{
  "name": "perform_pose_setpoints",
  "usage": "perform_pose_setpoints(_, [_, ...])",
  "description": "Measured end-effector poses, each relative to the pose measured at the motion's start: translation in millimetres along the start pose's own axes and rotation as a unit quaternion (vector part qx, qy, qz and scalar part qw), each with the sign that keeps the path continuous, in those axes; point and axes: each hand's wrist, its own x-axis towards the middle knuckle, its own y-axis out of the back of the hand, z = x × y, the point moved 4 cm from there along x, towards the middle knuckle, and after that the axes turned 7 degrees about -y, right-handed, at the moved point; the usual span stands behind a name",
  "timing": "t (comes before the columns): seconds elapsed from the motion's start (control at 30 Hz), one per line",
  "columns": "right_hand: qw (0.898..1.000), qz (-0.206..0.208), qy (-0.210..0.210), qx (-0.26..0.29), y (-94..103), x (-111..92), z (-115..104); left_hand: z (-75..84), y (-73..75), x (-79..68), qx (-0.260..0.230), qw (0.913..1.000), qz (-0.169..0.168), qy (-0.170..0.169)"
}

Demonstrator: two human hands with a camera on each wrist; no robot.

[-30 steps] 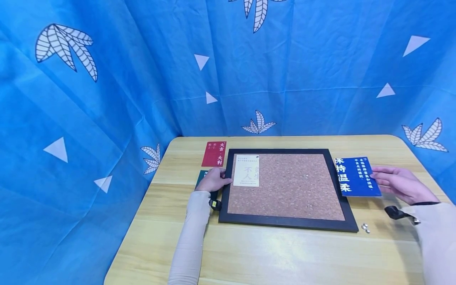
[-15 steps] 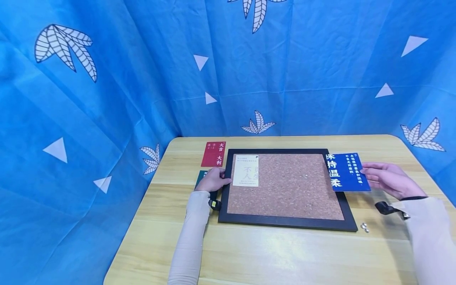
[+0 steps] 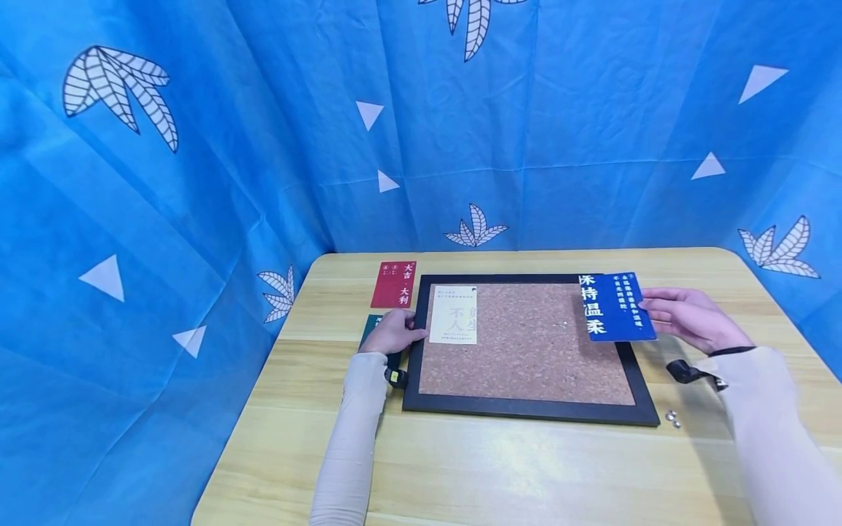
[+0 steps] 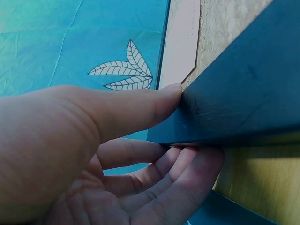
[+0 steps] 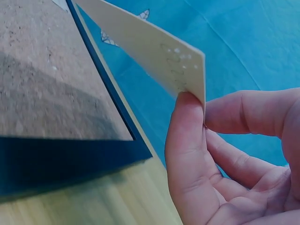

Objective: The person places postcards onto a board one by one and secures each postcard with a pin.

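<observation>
A black-framed corkboard (image 3: 520, 369) lies on the table. My left hand (image 3: 392, 332) grips its left side; in the left wrist view the thumb is on the face of the frame (image 4: 243, 89) and the fingers are curled underneath. A blue card with white characters (image 3: 618, 310) hangs above the board's upper right corner. My right hand (image 3: 689, 318) pinches that card by its right edge, and the right wrist view shows its pale back (image 5: 150, 51) tilted up, apart from the cork. A pale yellow card (image 3: 454, 325) is on the board's upper left.
A red card (image 3: 393, 285) lies left of the board. Below it is a dark green card (image 3: 370, 326), partly covered by my left hand. Small silvery pieces (image 3: 672, 416) sit beside the board's lower right corner. A blue curtain (image 3: 592, 131) hangs behind the table.
My right hand has carried the blue card leftward and slightly farther back, from the board's right edge to over its upper right corner. The left hand keeps its place.
</observation>
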Motion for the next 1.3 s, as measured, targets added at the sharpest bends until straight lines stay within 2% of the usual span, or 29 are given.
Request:
perform_pose_setpoints(0.53, [0.999,0.009,-0.013,-0.035,-34.8,22.4,-9.0,0.5,-0.1,0.0,0.000,1.0000,0.003,0.002])
perform_pose_setpoints(0.77, [0.993,0.027,-0.020,-0.111,-47.2,31.7,-11.1,0.2,-0.5,-0.2,0.002,1.0000,0.003,0.003])
perform_pose_setpoints(0.87, [0.991,0.029,-0.016,-0.127,-51.9,34.9,-11.5,-0.3,-0.7,0.8,0.007,1.0000,0.003,0.001])
perform_pose_setpoints(1.1, [0.992,0.025,-0.014,-0.123,-62.6,42.1,-11.2,0.4,-0.6,1.3,0.005,1.0000,0.001,-0.006])
perform_pose_setpoints(1.3, [0.995,0.014,-0.009,-0.103,-72.7,46.5,-11.5,0.7,0.0,-0.1,-0.006,1.0000,0.000,0.001])
